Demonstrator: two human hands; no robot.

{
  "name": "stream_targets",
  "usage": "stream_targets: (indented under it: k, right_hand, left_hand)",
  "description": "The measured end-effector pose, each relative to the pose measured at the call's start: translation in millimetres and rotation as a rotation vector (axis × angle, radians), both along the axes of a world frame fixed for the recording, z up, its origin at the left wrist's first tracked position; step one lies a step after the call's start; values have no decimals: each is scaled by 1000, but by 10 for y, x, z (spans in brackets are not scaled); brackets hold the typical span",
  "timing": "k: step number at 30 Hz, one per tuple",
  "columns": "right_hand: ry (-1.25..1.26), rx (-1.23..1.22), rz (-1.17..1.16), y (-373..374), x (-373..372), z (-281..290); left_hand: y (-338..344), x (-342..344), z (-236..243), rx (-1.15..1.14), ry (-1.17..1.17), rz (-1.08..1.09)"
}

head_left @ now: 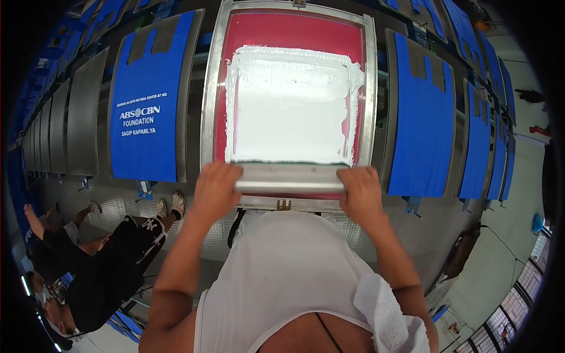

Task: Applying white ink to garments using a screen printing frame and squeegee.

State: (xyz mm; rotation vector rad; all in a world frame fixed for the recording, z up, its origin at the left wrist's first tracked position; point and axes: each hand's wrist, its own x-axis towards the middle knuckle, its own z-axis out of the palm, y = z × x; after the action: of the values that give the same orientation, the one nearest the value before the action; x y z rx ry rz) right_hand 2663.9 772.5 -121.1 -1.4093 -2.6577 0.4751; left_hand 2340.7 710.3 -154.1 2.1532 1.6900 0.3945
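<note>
Both my hands grip the ends of a metal-handled squeegee [288, 178], which lies across the near part of a screen printing frame [371, 117]. My left hand [218, 187] is closed round its left end, my right hand [361, 191] round its right end. White ink [288, 106] covers much of the red mesh [294, 28] beyond the squeegee, with thick ridges along its sides and far edge. Some of the ink meets the squeegee's far side. Whatever lies under the frame is hidden.
Left of the frame, a printed blue fabric piece [147, 100] lies on a dark board. More blue pieces [421, 117] lie on boards to the right. People in dark clothes [112, 259] are at the lower left. A white towel [388, 312] hangs over my shoulder.
</note>
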Motion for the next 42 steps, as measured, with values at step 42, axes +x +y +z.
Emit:
stream_targets:
  k: [42]
  right_hand:
    - [-212, 32, -69, 1301, -350, -325]
  left_hand:
    - [1394, -191, -262, 35, 49, 132]
